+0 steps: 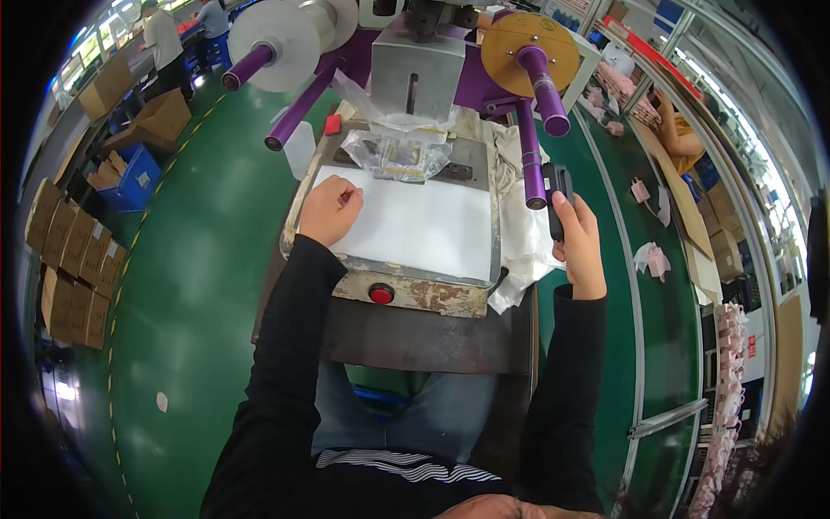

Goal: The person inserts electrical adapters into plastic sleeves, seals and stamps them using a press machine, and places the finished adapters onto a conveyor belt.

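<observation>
My left hand (330,210) is curled into a fist at the left side of a white sheet (424,227), with nothing showing between its fingers. The sheet covers the front of a worn metal machine bed (424,297). In my right hand (581,246), right of the bed, is a black plastic case with rounded corners (558,186), held upright, thumb on its near face. Crumpled clear film (398,156) lies behind the sheet, under a silver press head (417,73). A red button (381,293) sits on the bed's front.
Purple rods (543,91) jut towards me beside the right hand, below a gold disc (529,52). A white film reel (281,43) hangs at the left. Pale cloth (526,251) drapes right of the bed. Pink items (653,259) lie on a green conveyor (674,324). Other people work farther off.
</observation>
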Motion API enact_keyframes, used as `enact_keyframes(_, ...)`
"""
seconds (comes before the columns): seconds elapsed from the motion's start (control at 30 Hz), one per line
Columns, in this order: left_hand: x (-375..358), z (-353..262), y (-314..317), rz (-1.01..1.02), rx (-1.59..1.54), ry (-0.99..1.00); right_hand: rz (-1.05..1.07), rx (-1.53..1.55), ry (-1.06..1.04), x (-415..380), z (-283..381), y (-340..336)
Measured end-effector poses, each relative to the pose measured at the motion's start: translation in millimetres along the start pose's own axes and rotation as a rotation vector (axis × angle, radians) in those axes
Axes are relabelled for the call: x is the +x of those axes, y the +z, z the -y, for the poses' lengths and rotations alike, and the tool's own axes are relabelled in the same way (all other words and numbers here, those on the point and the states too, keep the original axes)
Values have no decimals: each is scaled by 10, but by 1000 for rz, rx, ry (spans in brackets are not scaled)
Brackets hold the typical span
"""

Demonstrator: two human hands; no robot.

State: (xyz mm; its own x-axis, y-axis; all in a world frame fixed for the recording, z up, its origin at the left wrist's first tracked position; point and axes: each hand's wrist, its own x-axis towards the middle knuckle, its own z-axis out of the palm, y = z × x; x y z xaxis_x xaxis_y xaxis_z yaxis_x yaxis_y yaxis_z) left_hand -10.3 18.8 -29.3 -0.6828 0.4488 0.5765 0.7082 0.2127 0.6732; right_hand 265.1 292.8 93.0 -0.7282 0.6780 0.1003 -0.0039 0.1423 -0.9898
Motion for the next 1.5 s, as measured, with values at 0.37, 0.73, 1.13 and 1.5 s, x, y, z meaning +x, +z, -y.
enact_keyframes(0.37,13,-12,-1,9,10,-4,59,105,109,64,-90,-42)
enact_keyframes(0.73,1,-27,29,2,89,34,101,171,129,43,-26,-46)
enact_keyframes(1.13,219,-890,494,232,-186,107,122,48,60,59,-75,-105)
enact_keyframes(1.5,737,-1730,1179,293,-518,47,-16,7,-178,104,-198,-100)
